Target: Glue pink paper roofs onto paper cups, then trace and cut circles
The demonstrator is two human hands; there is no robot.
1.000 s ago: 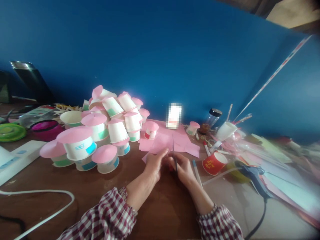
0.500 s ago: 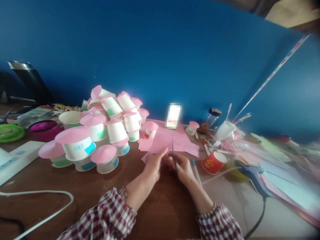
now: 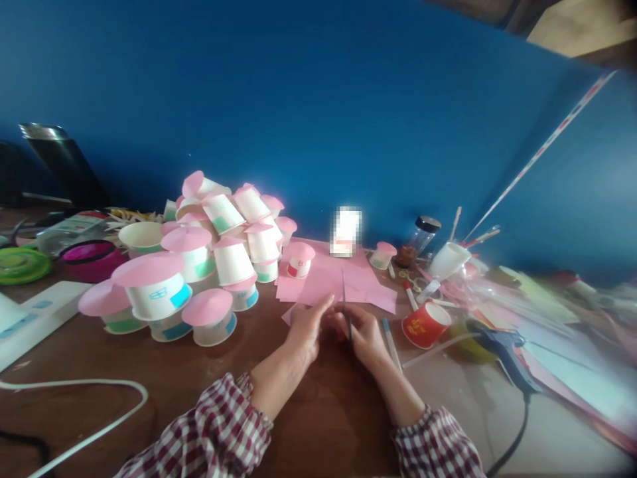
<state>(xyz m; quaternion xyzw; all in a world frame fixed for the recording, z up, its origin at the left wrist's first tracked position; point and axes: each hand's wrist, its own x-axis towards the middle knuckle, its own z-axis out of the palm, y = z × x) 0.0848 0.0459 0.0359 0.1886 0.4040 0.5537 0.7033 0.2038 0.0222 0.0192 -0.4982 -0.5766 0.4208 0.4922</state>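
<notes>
My right hand (image 3: 365, 332) is closed round the handles of a pair of scissors (image 3: 344, 292), whose blades point away from me into a pink paper sheet (image 3: 331, 282) on the brown table. My left hand (image 3: 306, 325) pinches the near edge of that pink sheet just left of the blades. Both hands sit close together at the table's middle, and both wrists come out of red-checked sleeves.
A heap of upturned paper cups with pink paper tops (image 3: 199, 265) stands to the left. A red cup (image 3: 426, 324), pens, a glue gun (image 3: 502, 345), a jar (image 3: 421, 239) and loose papers crowd the right. A white cable (image 3: 89, 398) curves at near left.
</notes>
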